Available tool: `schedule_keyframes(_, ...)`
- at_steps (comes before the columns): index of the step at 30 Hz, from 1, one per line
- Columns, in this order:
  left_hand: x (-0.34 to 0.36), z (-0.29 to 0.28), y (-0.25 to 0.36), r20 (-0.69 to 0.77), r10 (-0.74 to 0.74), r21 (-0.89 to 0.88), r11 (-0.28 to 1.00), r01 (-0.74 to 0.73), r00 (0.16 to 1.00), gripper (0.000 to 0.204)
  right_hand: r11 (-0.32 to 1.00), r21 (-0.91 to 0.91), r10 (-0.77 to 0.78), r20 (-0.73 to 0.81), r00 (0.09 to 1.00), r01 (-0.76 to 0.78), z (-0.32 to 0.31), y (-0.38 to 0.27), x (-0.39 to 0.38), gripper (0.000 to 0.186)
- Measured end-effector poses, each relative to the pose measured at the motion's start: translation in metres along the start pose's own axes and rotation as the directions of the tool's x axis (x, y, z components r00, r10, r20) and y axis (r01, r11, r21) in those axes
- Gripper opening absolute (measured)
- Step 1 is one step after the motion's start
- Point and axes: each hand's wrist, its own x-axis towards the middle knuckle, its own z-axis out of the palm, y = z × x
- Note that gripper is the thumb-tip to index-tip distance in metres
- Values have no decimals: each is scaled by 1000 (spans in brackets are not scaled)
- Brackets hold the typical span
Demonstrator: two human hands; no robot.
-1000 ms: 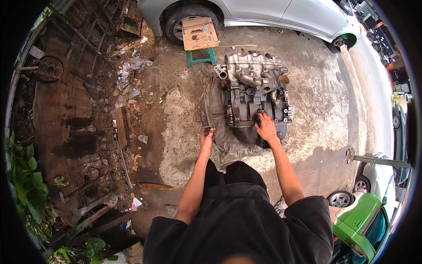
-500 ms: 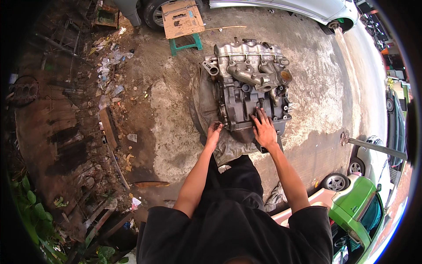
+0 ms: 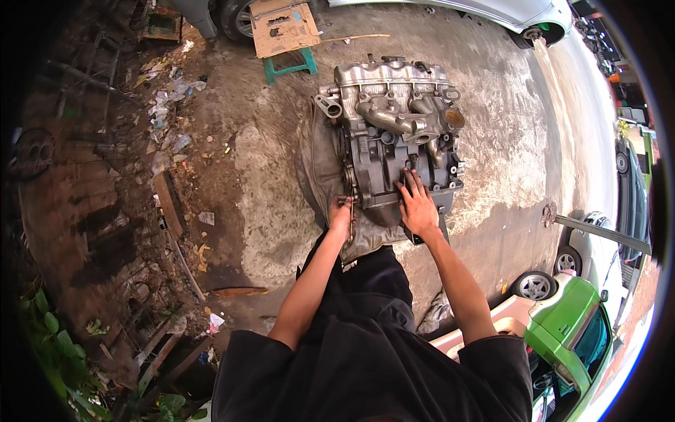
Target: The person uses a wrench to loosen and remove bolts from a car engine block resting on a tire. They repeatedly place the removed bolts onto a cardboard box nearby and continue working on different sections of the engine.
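A car engine [image 3: 401, 130] sits on a dark, crumpled sheet [image 3: 316, 169] in front of me. Its upper part is silvery with a curved manifold [image 3: 394, 121]; its lower block is dark grey. My left hand [image 3: 340, 219] is closed at the block's lower left side, its fingers curled close to the metal. A slim, long piece [image 3: 351, 221] shows along that hand; I cannot make out what it is. My right hand [image 3: 420, 211] lies on the front of the block, fingers stretched out and holding nothing.
Cardboard [image 3: 285, 28] lies over a green stool [image 3: 290, 65] beyond the engine. A silver car [image 3: 464, 8] stands at the back, a green vehicle [image 3: 562, 327] at lower right. A metal post [image 3: 601, 234] is at right; litter [image 3: 169, 105] and wood [image 3: 169, 204] lie left.
The engine and surroundings sit slightly further left and up in the view. A slim piece now shows beside my left hand. My right hand stays on the block.
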Motion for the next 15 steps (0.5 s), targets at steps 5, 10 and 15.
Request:
schedule_keyframes(5, -8, 2, 3, 17, 153, 207, 966, -153, 988, 44, 1000, 0, 2, 17, 1000, -2, 0, 0, 1, 53)
schedule_keyframes(10, -23, 0, -9, 86, 256, 532, 805, -261, 963, 66, 1000, -3, -6, 7, 1000, 7, 3, 1, 2, 52)
schedule_keyframes(15, -40, 4, -8, 154, 286, 712, 632, -307, 946, 70, 1000, 11, -12, 14, 1000, 12, 3, 2, 2, 52)
